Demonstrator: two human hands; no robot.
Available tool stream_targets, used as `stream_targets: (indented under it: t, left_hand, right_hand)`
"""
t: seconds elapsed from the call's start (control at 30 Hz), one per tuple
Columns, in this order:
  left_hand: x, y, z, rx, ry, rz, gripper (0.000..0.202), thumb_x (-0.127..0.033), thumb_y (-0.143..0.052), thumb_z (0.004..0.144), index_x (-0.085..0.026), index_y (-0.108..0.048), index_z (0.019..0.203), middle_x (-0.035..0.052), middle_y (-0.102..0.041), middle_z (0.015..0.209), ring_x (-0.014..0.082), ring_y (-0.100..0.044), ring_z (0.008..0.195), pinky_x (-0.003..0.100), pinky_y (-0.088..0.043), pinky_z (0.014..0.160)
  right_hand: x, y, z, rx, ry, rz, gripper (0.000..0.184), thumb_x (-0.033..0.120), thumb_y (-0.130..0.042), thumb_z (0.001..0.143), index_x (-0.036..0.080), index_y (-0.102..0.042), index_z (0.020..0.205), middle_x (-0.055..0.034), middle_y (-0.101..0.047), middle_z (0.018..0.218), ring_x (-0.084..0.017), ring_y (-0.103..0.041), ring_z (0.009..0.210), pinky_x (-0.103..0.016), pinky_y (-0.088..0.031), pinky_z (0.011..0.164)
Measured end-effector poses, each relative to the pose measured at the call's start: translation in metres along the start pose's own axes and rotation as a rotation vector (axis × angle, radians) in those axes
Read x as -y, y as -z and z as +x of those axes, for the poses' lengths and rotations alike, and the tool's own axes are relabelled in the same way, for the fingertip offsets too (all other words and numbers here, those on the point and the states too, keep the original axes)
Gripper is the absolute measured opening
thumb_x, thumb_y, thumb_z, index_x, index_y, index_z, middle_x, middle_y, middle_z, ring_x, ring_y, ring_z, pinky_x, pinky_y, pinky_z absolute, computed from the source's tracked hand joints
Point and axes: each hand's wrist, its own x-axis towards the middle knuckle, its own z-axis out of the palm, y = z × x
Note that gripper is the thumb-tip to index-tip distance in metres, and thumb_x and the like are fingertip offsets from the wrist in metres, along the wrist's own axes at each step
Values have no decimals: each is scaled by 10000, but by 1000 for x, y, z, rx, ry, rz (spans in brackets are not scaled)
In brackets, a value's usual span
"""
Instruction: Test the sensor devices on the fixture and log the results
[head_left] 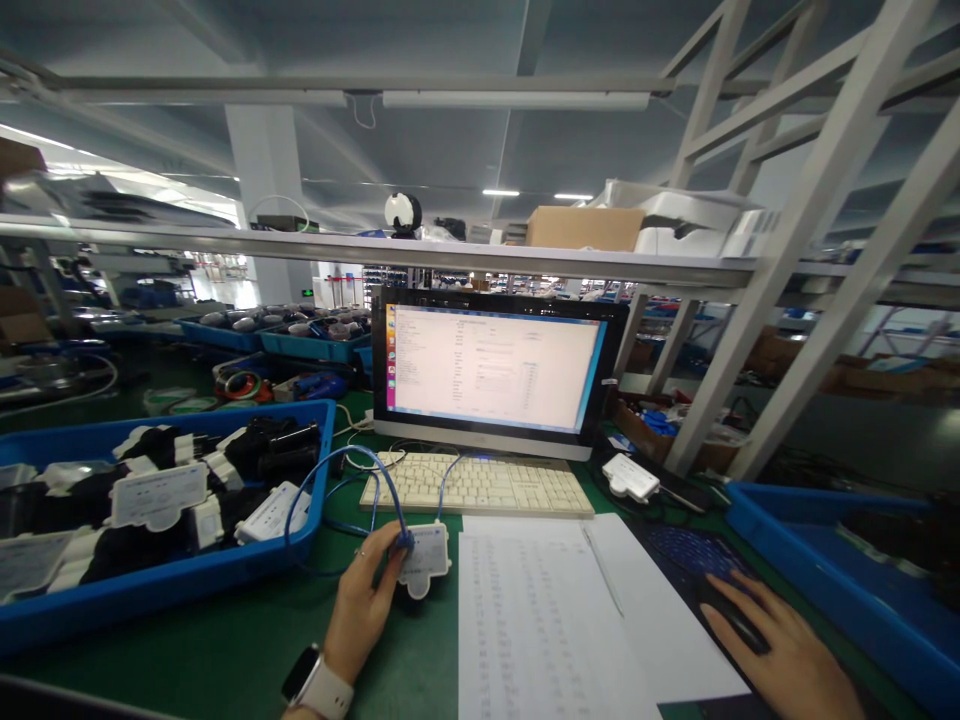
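My left hand (369, 585), wearing a watch, pinches the plug end of a blue cable (386, 475) at a small white plastic module (427, 560) with printed markings. Whether the plug sits inside the module is hidden by my fingers. The cable loops up and back over the edge of a blue bin. On the right, my right hand (780, 640) rests over a black computer mouse (739, 615) on a dark mouse pad (690, 550). Between my hands lie printed sheets (540, 610) with a pen (604, 570) on them.
A cream keyboard (480, 484) stands below a lit monitor (487, 365). The left blue bin (187, 590) holds several white modules and black parts. Another blue bin (832, 580) stands at the right. One white module (630, 478) lies beside the keyboard. A shelf (465, 255) crosses above.
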Motion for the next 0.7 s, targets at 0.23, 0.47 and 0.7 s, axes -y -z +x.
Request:
stream_targets:
  t: [0.23, 0.47, 0.7]
  left_hand:
    - [-13, 16, -3, -14, 102, 60, 258, -338, -464, 891, -191, -528, 1094, 85, -627, 1026, 215, -631, 946, 343, -543, 806]
    - [-12, 57, -4, 87, 174, 399, 303, -377, -392, 874, -173, -549, 1033, 69, -612, 908, 211, -638, 730, 316, -537, 613]
    - [-35, 39, -27, 117, -129, 612, 323, -298, -466, 845, -179, -555, 1133, 123, -589, 1164, 283, -566, 1074, 415, -496, 878]
  right_hand:
    - [41, 33, 12, -136, 88, -143, 433, 498, -360, 808, 228, -639, 1000, -110, -608, 1107, -330, -450, 1172, -567, -194, 1041]
    - [100, 35, 43, 282, 8, 46, 354, 466, -352, 838, 235, -617, 803, -53, -655, 786, -214, -601, 697, -316, -417, 611]
    - [128, -5, 78, 712, -214, 91, 332, 506, -558, 710, 205, -548, 571, -89, -628, 652, -283, -596, 671, -344, -384, 589]
